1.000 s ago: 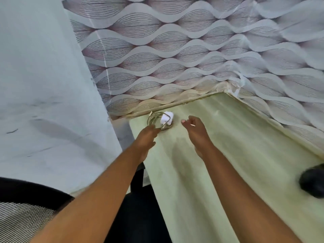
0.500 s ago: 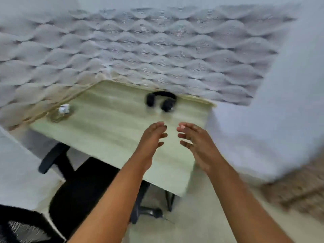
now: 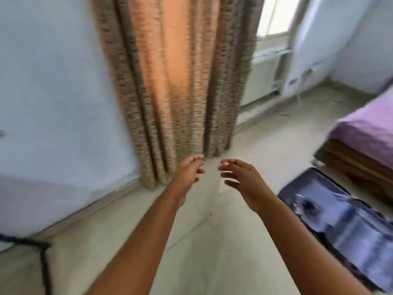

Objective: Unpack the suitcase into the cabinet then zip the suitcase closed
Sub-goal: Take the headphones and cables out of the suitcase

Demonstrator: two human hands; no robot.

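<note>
Both arms reach forward over the pale tiled floor (image 3: 212, 252), and neither hand has anything in it. The left hand (image 3: 187, 173) is held with the fingers stretched forward and only a little bent, the palm turned toward the other hand. The right hand (image 3: 242, 177) is near it but apart, with the fingers spread and loosely curved, also holding nothing. The picture is blurred, so small details are difficult to read. The suitcase (image 3: 340, 220) lies on the floor at the right side, well apart from both hands; it looks open, with a dark rim and something bluish-grey inside, but what it contains I cannot tell. Just behind the suitcase stands a bed (image 3: 368, 133) with a purple cover and a brown wooden side. Straight ahead, beyond the fingertips, a brown and orange curtain (image 3: 176, 81) hangs down to the floor. At the left of the curtain is a light blue wall (image 3: 59, 103). At the right of the curtain there is a bright window (image 3: 274, 15), and below it a white unit (image 3: 261, 81) stands against the wall. A black cable or frame (image 3: 42, 252) shows at the lower left corner, on the floor
</note>
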